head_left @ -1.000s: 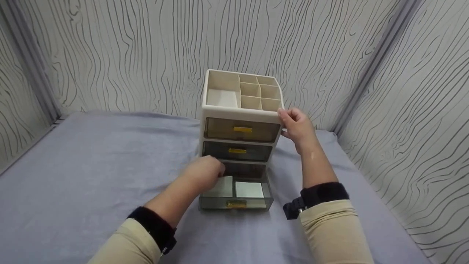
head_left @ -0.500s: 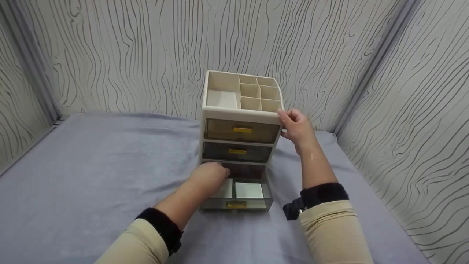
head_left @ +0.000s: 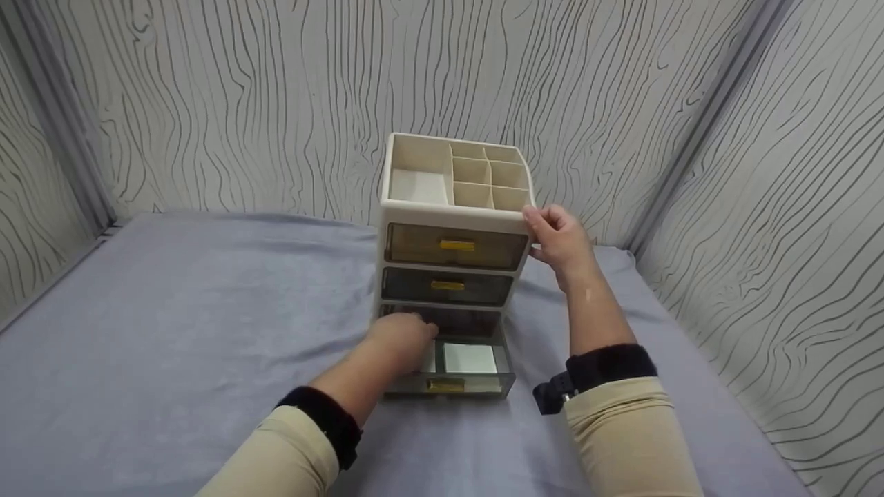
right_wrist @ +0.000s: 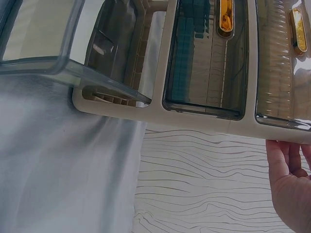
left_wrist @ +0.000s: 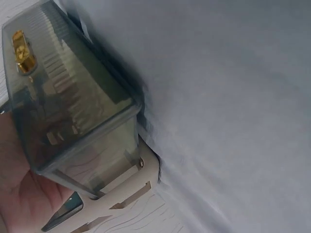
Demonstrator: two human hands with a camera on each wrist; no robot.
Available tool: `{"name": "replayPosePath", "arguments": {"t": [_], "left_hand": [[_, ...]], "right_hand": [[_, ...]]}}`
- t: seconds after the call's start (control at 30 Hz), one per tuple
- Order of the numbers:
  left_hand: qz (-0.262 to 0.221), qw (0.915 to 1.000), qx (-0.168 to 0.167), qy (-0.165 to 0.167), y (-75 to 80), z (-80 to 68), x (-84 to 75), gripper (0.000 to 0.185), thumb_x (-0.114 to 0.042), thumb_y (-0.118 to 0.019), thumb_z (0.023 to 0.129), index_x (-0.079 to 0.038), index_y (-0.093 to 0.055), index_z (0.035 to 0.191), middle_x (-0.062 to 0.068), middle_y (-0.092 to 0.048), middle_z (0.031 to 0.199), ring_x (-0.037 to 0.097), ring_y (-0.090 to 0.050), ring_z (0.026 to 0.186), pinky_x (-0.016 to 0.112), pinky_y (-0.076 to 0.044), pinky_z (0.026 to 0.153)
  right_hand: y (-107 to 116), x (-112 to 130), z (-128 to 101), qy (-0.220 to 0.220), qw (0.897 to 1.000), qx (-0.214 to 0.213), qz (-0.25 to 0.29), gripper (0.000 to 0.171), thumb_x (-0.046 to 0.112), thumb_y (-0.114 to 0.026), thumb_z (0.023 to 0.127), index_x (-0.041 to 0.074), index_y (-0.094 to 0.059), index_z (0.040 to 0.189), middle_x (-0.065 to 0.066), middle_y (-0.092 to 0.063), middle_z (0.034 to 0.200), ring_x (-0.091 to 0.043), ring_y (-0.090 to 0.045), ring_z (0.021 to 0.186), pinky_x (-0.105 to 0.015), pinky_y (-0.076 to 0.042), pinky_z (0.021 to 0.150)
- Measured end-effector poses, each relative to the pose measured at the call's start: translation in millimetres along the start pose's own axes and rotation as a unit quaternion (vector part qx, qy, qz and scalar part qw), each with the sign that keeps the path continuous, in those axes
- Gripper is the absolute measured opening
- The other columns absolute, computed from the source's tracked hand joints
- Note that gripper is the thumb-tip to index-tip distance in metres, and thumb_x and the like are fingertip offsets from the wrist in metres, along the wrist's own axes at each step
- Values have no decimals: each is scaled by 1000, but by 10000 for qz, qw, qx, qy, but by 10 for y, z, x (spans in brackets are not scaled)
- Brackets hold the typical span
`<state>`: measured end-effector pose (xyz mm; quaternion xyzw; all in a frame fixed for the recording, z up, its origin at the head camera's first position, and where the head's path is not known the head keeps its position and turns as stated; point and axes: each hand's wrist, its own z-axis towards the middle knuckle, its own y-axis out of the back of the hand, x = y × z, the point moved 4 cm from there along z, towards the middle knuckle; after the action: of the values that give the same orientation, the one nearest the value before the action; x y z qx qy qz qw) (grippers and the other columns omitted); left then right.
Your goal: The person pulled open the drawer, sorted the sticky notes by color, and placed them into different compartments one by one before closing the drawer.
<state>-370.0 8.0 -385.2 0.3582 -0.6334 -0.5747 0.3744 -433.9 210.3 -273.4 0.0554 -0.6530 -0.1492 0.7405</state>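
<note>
Left hand (head_left: 404, 338): moved deeper into the open bottom drawer (head_left: 476, 386).
Left white pad (head_left: 429, 357): became almost covered by the hand.

Cream organiser (head_left: 452, 210) with smoky grey drawers (head_left: 447, 285) and gold handles (head_left: 456, 244), lavender-grey cloth (head_left: 173, 310), black-lined grey walls (head_left: 242, 90).

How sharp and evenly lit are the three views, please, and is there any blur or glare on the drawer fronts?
Head view: soft, even light, faint shadows under the organizer; the left hand looks slightly soft. Left wrist view: the open bottom drawer is close and blurred, and the purple cloth shows no texture. Right wrist view: reflections sheen the closed drawer fronts; the right hand is cut off at the frame edge.
</note>
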Motion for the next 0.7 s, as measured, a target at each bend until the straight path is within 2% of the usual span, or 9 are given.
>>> {"name": "replayPosePath", "arguments": {"t": [0.2, 0.3, 0.43, 0.57, 0.7], "left_hand": [[-62, 9999, 107, 98, -10, 34, 17, 12, -10, -55, 79, -12, -66, 84, 1, -64, 85, 18, -59, 76, 36, -50, 71], [-136, 9998, 87, 77, -16, 38, 16, 8, -11, -56, 77, -11, -63, 75, 1, -63, 80, 18, -56, 69, 36, -49, 66], [-175, 9998, 38, -9, -29, 39, 12, 12, -14, -53, 82, -11, -64, 80, 2, -64, 82, 19, -58, 72, 37, -50, 66], [-428, 9989, 176, 11, -37, 29, 26, 17, -18, -50, 85, -11, -66, 86, 3, -65, 87, 20, -60, 77, 37, -49, 72], [-653, 9973, 221, -235, -9, 0, 30, 19, -16, -48, 86, -11, -65, 89, 4, -65, 90, 21, -60, 84, 36, -48, 78]], "right_hand": [[2, 7, -8, 113, 9999, 107, 51, 32, 40, -57, 88, 9, -50, 92, -9, -49, 105, -24, -51, 102, -43, -44, 90], [-3, 6, -6, 156, 9998, 132, 85, 31, 39, -57, 88, 9, -49, 92, -10, -49, 104, -24, -52, 102, -43, -45, 89], [-1, -2, 3, 131, 9997, 138, 146, 30, 38, -57, 88, 9, -48, 91, -10, -48, 105, -23, -51, 102, -43, -44, 89], [-1, -3, 6, 116, 9998, 129, 114, 30, 38, -57, 88, 9, -49, 91, -11, -49, 107, -24, -50, 103, -43, -45, 89], [-2, -1, 7, 96, 9999, 115, 75, 31, 39, -57, 88, 9, -48, 91, -11, -48, 107, -23, -50, 102, -43, -45, 88]]}}
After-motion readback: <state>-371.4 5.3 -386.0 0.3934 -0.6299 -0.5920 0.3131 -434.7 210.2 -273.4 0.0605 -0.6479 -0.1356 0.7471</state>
